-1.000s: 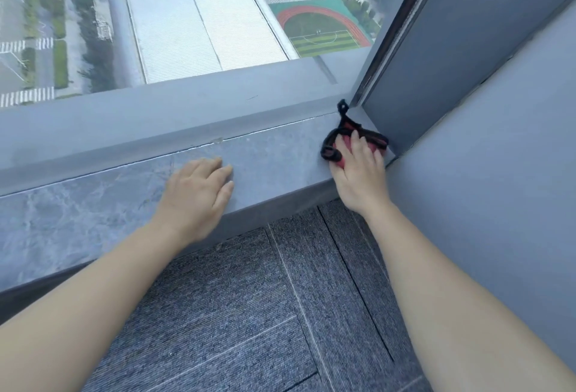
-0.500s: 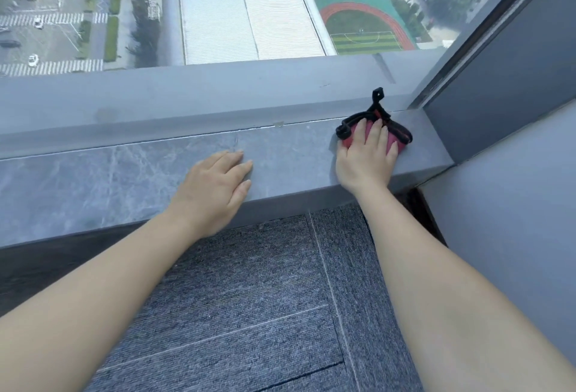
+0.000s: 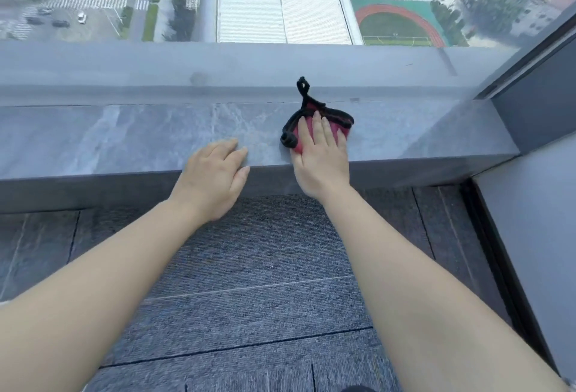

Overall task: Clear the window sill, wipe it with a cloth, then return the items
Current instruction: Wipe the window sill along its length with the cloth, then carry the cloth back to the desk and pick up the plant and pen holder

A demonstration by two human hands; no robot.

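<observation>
The grey marbled window sill (image 3: 124, 139) runs across the view below the glass. On it lies a red cloth with a black edge (image 3: 338, 119), bunched up, its black loop pointing toward the window. My right hand (image 3: 321, 157) presses flat on the cloth, fingers stretched over it and hiding most of the red. My left hand (image 3: 215, 179) rests palm down on the sill's front edge, just left of the cloth, holding nothing. No other items are on the visible sill.
The window glass (image 3: 280, 1) rises behind the sill over a grey frame ledge (image 3: 249, 64). A dark frame and grey wall (image 3: 536, 204) close off the right end. Grey carpet tiles (image 3: 265, 282) cover the floor below.
My right hand has slid the cloth to the left along the sill, away from the right corner. My left hand stays on the front edge, now close to the cloth.
</observation>
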